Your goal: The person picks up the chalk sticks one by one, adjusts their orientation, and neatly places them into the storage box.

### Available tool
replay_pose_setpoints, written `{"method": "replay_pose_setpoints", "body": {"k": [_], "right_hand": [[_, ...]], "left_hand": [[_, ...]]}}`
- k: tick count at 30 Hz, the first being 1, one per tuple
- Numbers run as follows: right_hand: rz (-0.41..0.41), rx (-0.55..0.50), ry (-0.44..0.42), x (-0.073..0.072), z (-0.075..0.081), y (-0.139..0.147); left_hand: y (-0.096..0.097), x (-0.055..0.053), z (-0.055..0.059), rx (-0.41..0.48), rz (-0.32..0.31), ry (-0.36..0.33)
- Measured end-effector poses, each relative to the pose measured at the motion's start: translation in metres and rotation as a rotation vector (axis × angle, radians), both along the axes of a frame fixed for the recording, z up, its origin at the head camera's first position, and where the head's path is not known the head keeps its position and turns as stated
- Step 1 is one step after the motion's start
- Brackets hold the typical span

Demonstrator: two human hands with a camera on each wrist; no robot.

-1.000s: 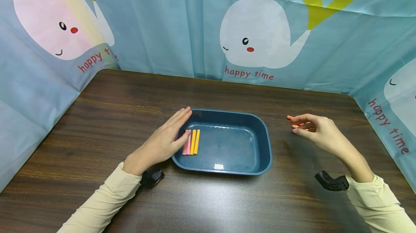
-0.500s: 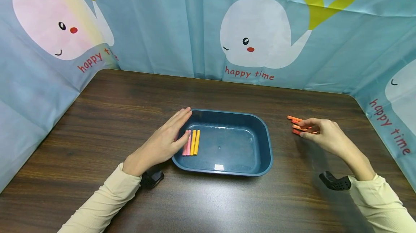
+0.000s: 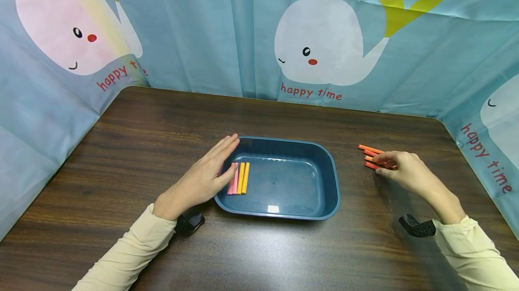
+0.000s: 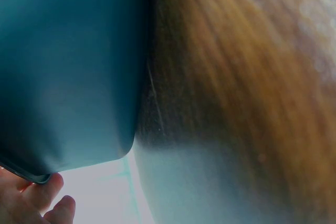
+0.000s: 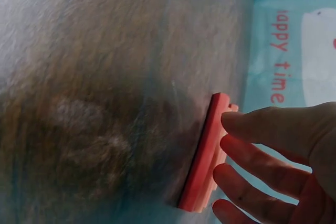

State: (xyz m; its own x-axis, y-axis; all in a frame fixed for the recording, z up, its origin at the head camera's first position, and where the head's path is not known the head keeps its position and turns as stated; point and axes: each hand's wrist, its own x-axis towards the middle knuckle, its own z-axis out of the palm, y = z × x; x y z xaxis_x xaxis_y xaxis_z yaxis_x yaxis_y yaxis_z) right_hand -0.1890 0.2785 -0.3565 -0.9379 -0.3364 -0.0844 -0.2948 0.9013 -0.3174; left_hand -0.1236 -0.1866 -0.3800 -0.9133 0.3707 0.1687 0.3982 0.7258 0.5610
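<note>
A dark blue plastic box [image 3: 284, 139] sits mid-table. My left hand [image 3: 202, 176] rests along its left rim, fingers straight, thumb over the inside. Beneath that thumb, pink chalk sticks [image 3: 235, 185] and yellow chalk sticks [image 3: 243, 177] lie side by side in the box. My right hand [image 3: 409, 178] bends over several orange and red chalk sticks [image 3: 371, 165] on the table to the right. In the right wrist view, thumb and fingertips are right at the edge of a red stick [image 5: 205, 153] and paler ones behind it; I cannot tell whether they pinch one.
The dark wooden table [image 3: 162, 115] is bordered at the back and sides by a light blue curtain [image 3: 194, 34] printed with whales. Black camera mounts [image 3: 417, 227] hang under both wrists. Table surface lies between the box and the loose sticks.
My right hand has drawn back slightly to the right and lower, so more of the orange and red chalk sticks shows. The left hand and the box have stayed put.
</note>
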Motion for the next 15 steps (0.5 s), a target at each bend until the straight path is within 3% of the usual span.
{"method": "replay_pose_setpoints", "body": {"k": [6, 15], "right_hand": [[0.066, 0.045, 0.04, -0.001, -0.0051, 0.0011], [0.098, 0.048, 0.078, -0.0011, -0.0096, 0.0]], "left_hand": [[0.0, -0.0001, 0.0, -0.001, -0.001, -0.001], [-0.0002, 0.0004, -0.0002, 0.003, -0.002, 0.007]]}}
